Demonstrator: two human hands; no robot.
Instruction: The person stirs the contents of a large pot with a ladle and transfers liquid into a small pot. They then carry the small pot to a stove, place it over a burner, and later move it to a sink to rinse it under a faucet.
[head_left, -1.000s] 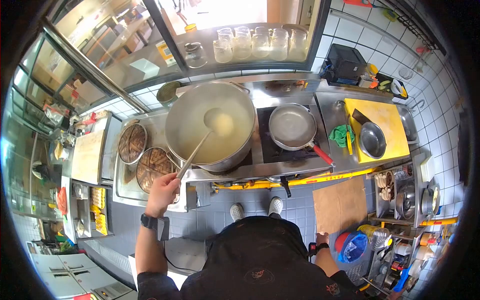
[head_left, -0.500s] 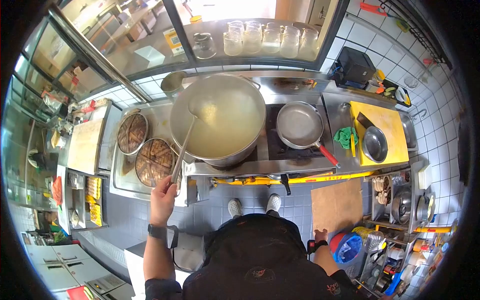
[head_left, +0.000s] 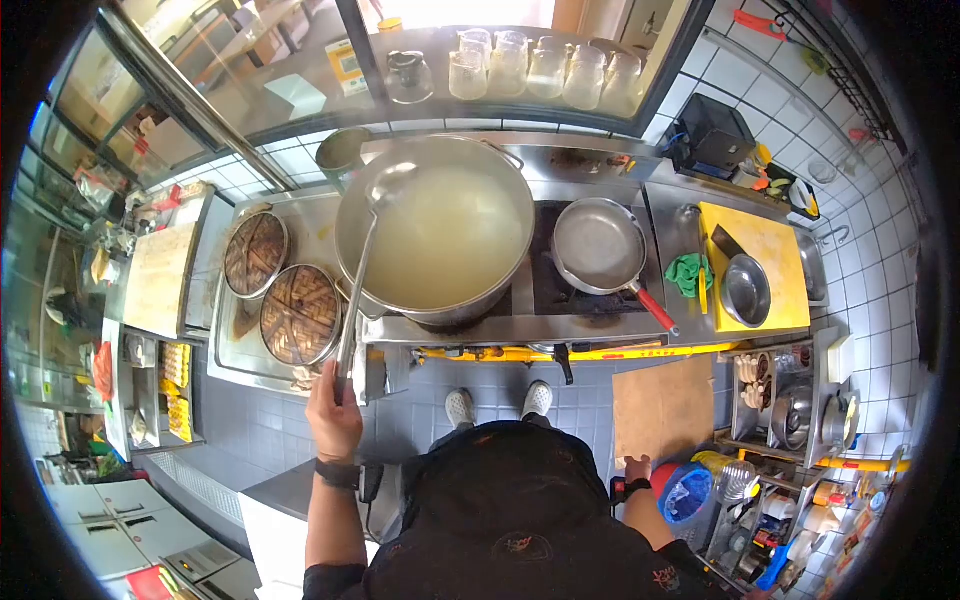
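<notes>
My left hand [head_left: 335, 412] is closed around the dark grip of a long steel ladle [head_left: 362, 272], just in front of the stove's edge. The ladle slants up over the near left rim of a large stockpot [head_left: 470, 307]. Its bowl lies inside the pot by the far left wall, and cloudy pale-yellow liquid [head_left: 450, 235] fills much of the pot. Two round woven steamers [head_left: 301, 315] sit left of the pot, the nearer one close to the ladle's handle. My right hand [head_left: 636, 469] hangs low at my side over a sheet of cardboard [head_left: 660, 405], fingers apart, holding nothing.
A frying pan [head_left: 600, 245] with a red handle rests on the right burner. Farther right, a metal bowl [head_left: 747, 290] and a cleaver-like blade lie on a yellow cutting board [head_left: 780, 240], beside a green cloth [head_left: 688, 273]. A blue-lined bin [head_left: 690, 495] stands near my right hand.
The ladle's bowl has moved up and left toward the pot's far left wall and now shows more clearly. My left hand has come slightly back toward my body.
</notes>
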